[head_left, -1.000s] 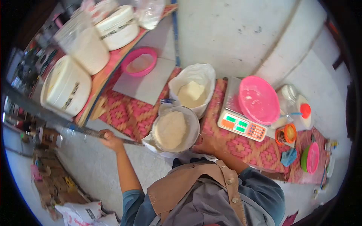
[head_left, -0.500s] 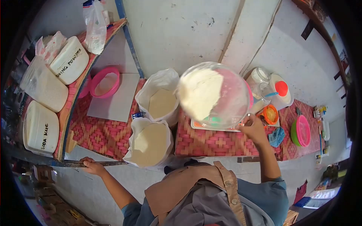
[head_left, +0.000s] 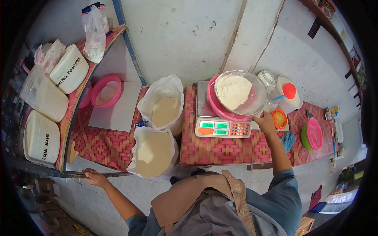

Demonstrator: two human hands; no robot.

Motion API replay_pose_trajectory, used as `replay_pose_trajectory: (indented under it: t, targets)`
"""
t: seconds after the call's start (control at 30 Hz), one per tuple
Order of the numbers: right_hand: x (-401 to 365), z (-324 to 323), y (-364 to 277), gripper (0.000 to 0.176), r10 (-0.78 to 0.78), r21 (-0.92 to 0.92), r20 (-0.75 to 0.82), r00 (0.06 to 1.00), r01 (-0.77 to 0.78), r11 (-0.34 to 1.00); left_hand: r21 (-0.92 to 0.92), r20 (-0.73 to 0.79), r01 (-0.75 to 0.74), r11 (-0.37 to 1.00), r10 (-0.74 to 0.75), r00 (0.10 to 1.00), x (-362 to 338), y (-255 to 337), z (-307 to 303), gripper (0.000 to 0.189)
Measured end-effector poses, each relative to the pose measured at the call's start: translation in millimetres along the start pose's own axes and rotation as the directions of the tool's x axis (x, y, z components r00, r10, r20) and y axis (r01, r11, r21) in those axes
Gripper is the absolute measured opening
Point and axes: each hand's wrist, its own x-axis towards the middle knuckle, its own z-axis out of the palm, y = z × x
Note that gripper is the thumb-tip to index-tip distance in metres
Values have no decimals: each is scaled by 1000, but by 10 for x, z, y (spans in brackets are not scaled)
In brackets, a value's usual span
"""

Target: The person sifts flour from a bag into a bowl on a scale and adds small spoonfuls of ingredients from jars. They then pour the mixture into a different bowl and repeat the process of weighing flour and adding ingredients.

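My right hand [head_left: 264, 120] pinches the flour bowl [head_left: 236, 92] by its near rim above the scale [head_left: 222, 128]; my left hand [head_left: 92, 176], well apart, is clenched round a rail [head_left: 114, 173].

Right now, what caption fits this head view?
Right hand holds a clear bowl of flour over the pink bowl on the scale; left hand grips a bar.

Single head view, fisheye, dark ring at edges. Looked steeply down over wearer's own apron [head_left: 197, 204] at bottom. Faced forward toward wall [head_left: 177, 35] beyond mat [head_left: 228, 151]. Close: scale [head_left: 222, 128] sat near centre, at arm's reach of right hand [head_left: 264, 120]. Shelf [head_left: 75, 103] bent along left edge of frame.
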Motion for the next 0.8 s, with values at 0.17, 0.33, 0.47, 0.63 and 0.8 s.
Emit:
replay_pose_trajectory:
  t: [0.17,0.33,0.47,0.63,0.8]
  targets:
    - [62,-93,-48,48,-76,-90,-30,997,73,993,-77,5,21,997,-20,1000,10,-2,22,38]
    - [103,-78,101,48,-120,-120,-22,993,117,986,-79,6,14,997,-14,1000,13,20,25,40]
    - [1,-29,115,47,-89,-65,-49,995,86,994,-54,16,45,998,-45,999,1,26,19,40]
    - [-45,-25,78,47,-114,-1,-39,993,114,994,-72,23,28,997,-27,999,9,19,32,40]
    - [-1,-26,94,46,-115,-40,-7,993,115,993,-79,17,15,997,-14,1000,14,10,32,42]
